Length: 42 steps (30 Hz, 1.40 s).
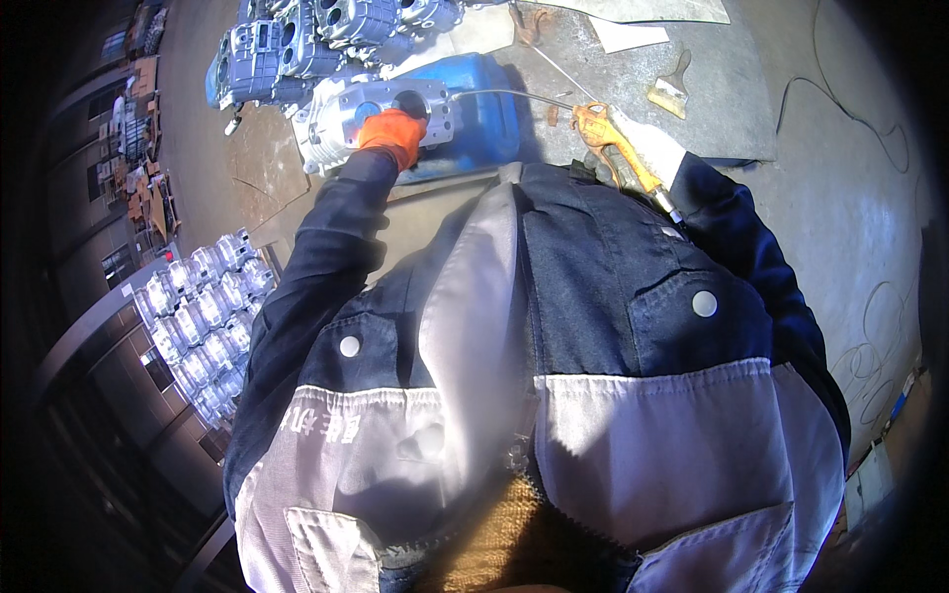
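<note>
My left hand (393, 136), in an orange glove, grips a silver cast-metal housing (341, 109) beside its round bores. Some of its fingertips are hidden at the bore. The housing lies partly on a blue plastic container (491, 133). To the right, my right hand (647, 148), washed out by bright light, is closed around an orange-yellow air blow gun (621, 146). Its long thin nozzle tube points left, and the tip reaches the housing's right side.
More cast housings (287, 49) are crowded together at the far left. A paint brush (672, 87) lies on the grey table (732, 119) near a white sheet (629, 36). Rows of housings (208, 316) stand at the left, and a thin hose (875, 119) trails over the floor at right.
</note>
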Available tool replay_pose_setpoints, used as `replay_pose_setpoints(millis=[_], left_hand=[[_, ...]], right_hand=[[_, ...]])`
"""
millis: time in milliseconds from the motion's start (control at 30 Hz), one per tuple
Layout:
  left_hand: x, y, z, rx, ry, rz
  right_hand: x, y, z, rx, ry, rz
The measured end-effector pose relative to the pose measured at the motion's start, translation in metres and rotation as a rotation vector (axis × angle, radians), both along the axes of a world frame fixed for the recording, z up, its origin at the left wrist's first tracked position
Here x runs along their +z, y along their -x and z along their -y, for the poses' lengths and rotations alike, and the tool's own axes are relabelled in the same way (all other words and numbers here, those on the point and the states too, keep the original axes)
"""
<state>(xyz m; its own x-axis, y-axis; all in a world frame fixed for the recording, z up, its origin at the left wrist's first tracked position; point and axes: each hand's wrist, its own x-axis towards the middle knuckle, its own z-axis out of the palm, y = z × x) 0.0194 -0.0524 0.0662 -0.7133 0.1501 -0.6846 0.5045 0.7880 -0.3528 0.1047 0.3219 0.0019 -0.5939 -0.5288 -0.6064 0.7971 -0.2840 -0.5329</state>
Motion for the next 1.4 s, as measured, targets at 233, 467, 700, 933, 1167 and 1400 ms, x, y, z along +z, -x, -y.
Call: replay_pose_setpoints(millis=[233,467,700,933,1167,1400], left_hand=[[0.002,0.001,-0.007,0.003,0.010,0.015],[0.001,0.001,-0.007,0.002,-0.001,-0.003],[0.007,-0.001,-0.013,-0.026,0.010,0.010],[0.003,-0.003,-0.008,-0.037,-0.018,-0.007],[0.002,-0.002,-0.007,-0.009,-0.012,-0.009],[0.004,0.001,-0.009,0.018,0.020,0.018]], right_hand=[[-0.006,0.002,0.002,-0.044,0.093,0.020],[-0.033,0.003,-0.015,0.075,0.019,-0.039],[-0.020,0.003,-0.012,0.093,0.053,0.013],[-0.020,-0.002,-0.008,0.038,0.112,0.052],[-0.032,-0.003,-0.007,0.058,0.117,0.012],[-0.032,-0.005,-0.015,-0.006,0.269,0.065]])
